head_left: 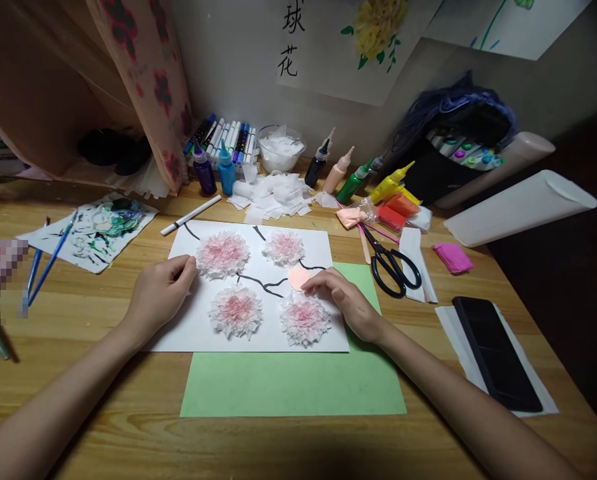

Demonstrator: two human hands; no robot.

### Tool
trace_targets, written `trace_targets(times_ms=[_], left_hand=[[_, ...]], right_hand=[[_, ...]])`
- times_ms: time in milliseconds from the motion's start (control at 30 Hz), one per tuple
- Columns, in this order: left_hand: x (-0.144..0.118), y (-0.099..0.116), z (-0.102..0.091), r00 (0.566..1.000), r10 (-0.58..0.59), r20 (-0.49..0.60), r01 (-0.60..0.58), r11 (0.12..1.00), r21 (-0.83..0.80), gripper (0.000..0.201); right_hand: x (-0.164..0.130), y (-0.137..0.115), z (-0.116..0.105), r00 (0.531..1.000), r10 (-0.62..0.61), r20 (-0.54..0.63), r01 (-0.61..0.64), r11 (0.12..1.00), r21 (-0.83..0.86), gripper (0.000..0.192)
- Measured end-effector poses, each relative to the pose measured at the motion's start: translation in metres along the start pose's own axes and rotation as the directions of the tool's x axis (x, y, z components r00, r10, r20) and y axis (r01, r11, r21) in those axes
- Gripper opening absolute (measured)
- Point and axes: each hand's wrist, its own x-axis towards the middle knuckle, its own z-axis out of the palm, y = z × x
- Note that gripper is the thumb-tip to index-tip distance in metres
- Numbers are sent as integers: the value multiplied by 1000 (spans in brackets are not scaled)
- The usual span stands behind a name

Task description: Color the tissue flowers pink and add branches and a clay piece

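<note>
A white sheet (188, 327) with black painted branches lies on a green sheet (298, 383) on the wooden table. Several pink and white tissue flowers (222, 254) sit on the white sheet. My left hand (158, 293) rests on the sheet's left part, fingertips touching the upper left flower. My right hand (346, 300) lies at the sheet's right edge, with its fingertips on a small round pink paper disc (298, 277) above the lower right flower (304, 319).
Black scissors (391, 263) lie right of the sheets, a black phone (496, 353) further right. Paint bottles (351, 183), markers (228, 137), a bowl (281, 147) and cut tissue squares (273, 193) stand behind. Brushes (48, 260) and a paint-smeared paper (93, 233) lie left.
</note>
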Motion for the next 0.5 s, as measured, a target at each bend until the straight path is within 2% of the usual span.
trace_targets(times_ms=[200,500], left_hand=[[0,0,0,1000,6,3,-6,1000,-9,39],[-1,4,-3,1000,8,16,-9,1000,18,38]], right_hand=[[0,-5,4,999,-41,11,42,992,-123,53],[1,-7,7,996,-71,48,77,988,-136,48]])
